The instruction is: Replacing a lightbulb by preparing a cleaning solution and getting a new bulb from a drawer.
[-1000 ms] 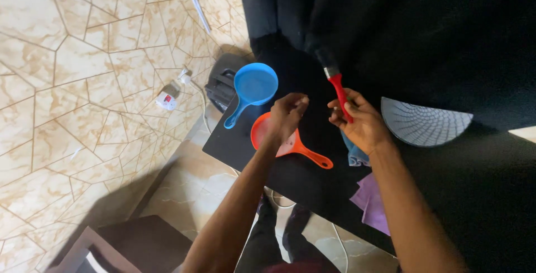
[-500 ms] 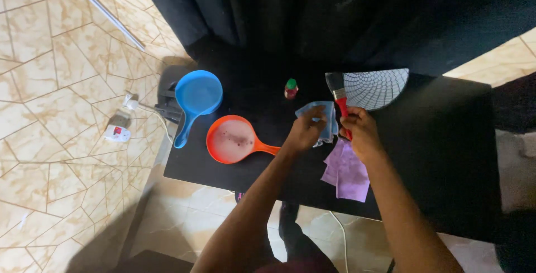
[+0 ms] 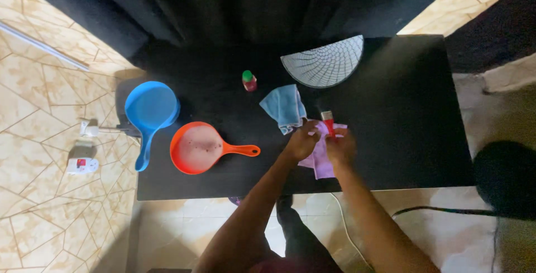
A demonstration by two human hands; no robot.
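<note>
My right hand [image 3: 341, 148] grips the red handle of a paintbrush [image 3: 328, 122], whose dark bristles point away from me over the black table [image 3: 402, 111]. My left hand [image 3: 301, 142] is right beside it, fingers curled on the edge of a purple cloth [image 3: 320, 164] that lies under both hands. A crumpled light blue cloth [image 3: 285, 107] rests on the table just beyond my left hand, apart from it.
An orange pan [image 3: 196, 148] and a blue pan [image 3: 151, 109] lie at the table's left. A small red bottle with a green cap [image 3: 249, 80] and a white half-round mesh fan [image 3: 326, 61] sit further back. A socket block [image 3: 81, 164] lies on the tiled floor.
My left hand has let go of the blue cloth, which now lies on the table, and has moved to the purple cloth. The brush has come down over that cloth. The view has shifted.
</note>
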